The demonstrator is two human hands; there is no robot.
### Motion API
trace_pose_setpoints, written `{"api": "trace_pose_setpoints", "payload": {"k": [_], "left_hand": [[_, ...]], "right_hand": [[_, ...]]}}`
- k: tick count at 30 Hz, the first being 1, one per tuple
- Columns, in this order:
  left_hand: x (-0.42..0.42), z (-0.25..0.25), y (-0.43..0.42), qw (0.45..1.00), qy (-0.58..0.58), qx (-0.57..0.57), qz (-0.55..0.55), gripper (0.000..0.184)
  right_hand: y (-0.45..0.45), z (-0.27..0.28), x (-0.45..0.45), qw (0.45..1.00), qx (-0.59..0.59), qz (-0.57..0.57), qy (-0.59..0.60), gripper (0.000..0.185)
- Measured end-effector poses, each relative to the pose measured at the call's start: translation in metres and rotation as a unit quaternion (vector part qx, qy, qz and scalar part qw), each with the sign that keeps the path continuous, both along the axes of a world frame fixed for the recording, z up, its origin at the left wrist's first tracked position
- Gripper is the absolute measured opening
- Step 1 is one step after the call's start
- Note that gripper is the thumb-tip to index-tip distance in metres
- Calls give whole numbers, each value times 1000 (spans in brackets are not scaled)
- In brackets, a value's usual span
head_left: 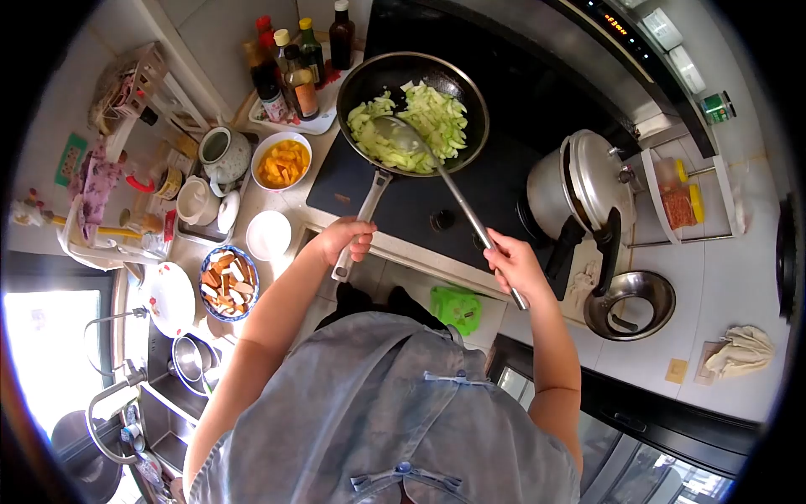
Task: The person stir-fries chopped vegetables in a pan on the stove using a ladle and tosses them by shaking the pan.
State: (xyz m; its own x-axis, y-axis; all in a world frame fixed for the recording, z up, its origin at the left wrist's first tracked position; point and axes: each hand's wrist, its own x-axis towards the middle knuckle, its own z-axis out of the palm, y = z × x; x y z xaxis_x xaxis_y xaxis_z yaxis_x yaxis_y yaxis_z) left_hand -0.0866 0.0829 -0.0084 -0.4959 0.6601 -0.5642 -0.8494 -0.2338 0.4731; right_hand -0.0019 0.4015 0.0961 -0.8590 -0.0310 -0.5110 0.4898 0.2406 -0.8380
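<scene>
My left hand (346, 239) is closed around the pale handle of a dark frying pan (478, 88), which sits on the black stovetop. Chopped light-green vegetable pieces (435, 116) lie spread inside the pan. In my right hand (514, 262) is the long metal handle of a ladle (460, 200). Its rounded head rests among the pieces on the pan's left side, partly covering some of them. To the left of the pan, nearest my left hand, are a white bowl (269, 235) and a bowl of orange-yellow food (283, 163).
A patterned bowl of brown-and-white pieces (228, 284) stands left, near the sink (159, 420). Sauce bottles (300, 80) crowd a tray behind. At right are a pressure cooker (579, 181) with handles jutting forward, a steel basin (659, 294) and a cloth (740, 353).
</scene>
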Motion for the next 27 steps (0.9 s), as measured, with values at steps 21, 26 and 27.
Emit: {"api": "trace_pose_setpoints", "payload": {"k": [21, 26, 27], "left_hand": [[-1, 0, 1, 1000, 0, 9, -7, 15], [-4, -3, 0, 1000, 4, 13, -9, 15], [-4, -2, -1, 1000, 1, 14, -7, 15]], "right_hand": [[-9, -1, -24, 984, 27, -162, 66, 50], [-19, 10, 2, 997, 48, -63, 13, 43], [-23, 19, 10, 998, 13, -63, -1, 39]]}}
